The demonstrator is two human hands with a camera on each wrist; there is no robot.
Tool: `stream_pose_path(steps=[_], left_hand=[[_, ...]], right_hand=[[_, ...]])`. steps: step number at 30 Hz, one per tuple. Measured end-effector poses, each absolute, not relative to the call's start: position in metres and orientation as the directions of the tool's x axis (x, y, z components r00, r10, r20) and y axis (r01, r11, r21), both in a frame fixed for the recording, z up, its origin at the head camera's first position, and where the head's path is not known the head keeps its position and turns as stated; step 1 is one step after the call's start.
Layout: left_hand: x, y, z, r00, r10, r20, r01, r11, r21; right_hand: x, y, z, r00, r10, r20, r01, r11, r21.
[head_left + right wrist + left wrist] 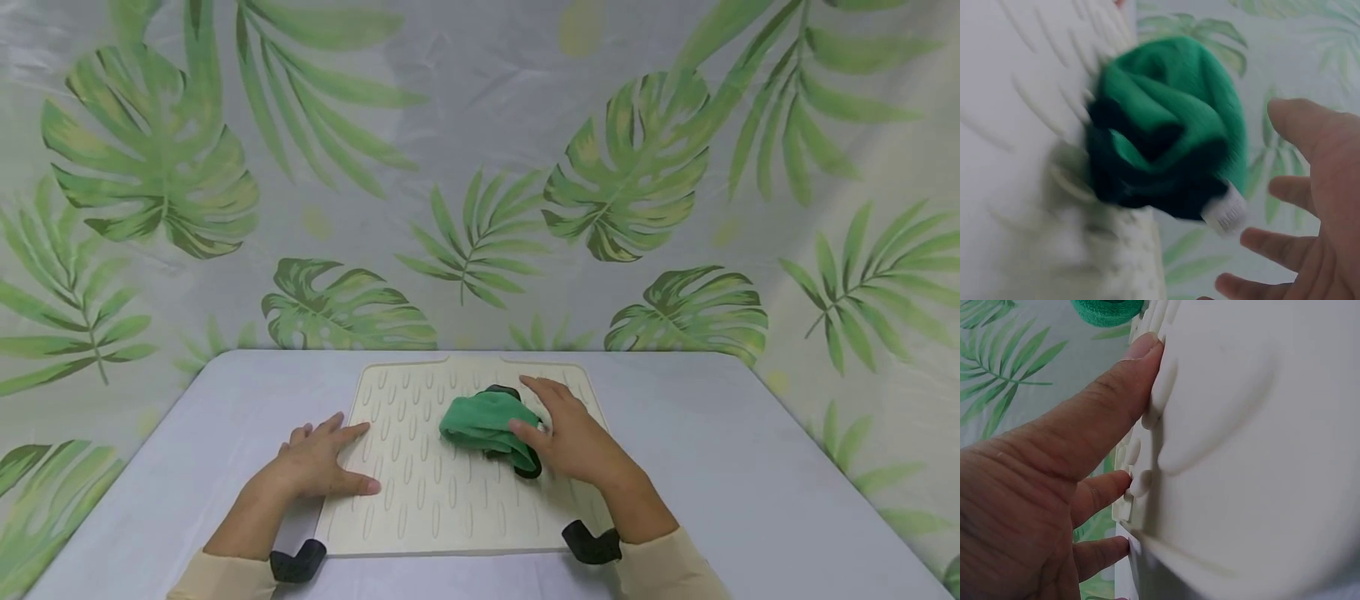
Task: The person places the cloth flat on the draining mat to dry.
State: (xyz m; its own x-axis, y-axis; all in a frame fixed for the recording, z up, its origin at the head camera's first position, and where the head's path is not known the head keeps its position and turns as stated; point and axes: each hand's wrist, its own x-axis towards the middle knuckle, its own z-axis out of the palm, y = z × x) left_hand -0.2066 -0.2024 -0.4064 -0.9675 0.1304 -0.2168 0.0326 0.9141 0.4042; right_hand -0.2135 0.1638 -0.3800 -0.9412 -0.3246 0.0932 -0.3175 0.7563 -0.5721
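Observation:
A crumpled green cloth (pixel 483 421) with dark trim sits right of centre on a cream mat (pixel 427 521) with raised oval ridges. In the right wrist view the bunched cloth (pixel 1172 119) shows a small white label (pixel 1225 211) at its lower edge. My right hand (pixel 576 440) is just right of the cloth, fingers spread; the right wrist view shows a gap between the fingertips (pixel 1254 237) and the cloth. At the mat's left edge is my left hand (pixel 311 462), its fingers extended and its thumb tip (pixel 1146 345) against the ridged surface.
The mat lies on a white-covered table (pixel 720 467). Behind the table hangs a pale curtain (pixel 480 133) printed with green leaves. Black curved pieces (pixel 298 562) are worn at both wrists, over the mat's near corners in the head view.

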Motion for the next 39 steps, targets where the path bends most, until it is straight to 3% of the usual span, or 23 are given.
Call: stream_pose_path(steps=[9, 15, 20, 27, 35, 39], left_hand=[[-0.203, -0.203, -0.406, -0.967, 0.141, -0.213, 0.042, 0.911, 0.411], [-0.197, -0.199, -0.392, -0.975, 0.178, -0.131, 0.094, 0.870, 0.485], [-0.190, -0.185, -0.386, -0.976, 0.206, -0.070, 0.140, 0.839, 0.527], [-0.188, -0.154, -0.385, -0.958, 0.274, -0.089, 0.167, 0.779, 0.604], [-0.201, -0.114, -0.376, -0.997, 0.065, 0.035, 0.074, 0.887, 0.456], [-0.212, -0.096, -0.376, -0.995, -0.017, 0.094, 0.035, 0.852, 0.523]], right_hand=[[-0.221, 0.182, -0.376, -0.974, -0.212, 0.078, -0.220, 0.814, -0.537], [-0.220, 0.181, -0.374, -0.985, -0.173, -0.005, -0.150, 0.866, -0.477], [-0.217, 0.179, -0.374, -0.985, -0.173, -0.021, -0.143, 0.871, -0.470], [-0.215, 0.175, -0.376, -0.985, -0.173, -0.003, -0.152, 0.871, -0.468], [-0.219, 0.169, -0.378, -0.979, -0.180, 0.100, -0.206, 0.840, -0.502], [-0.218, 0.164, -0.378, -0.982, -0.158, 0.100, -0.187, 0.816, -0.548]])
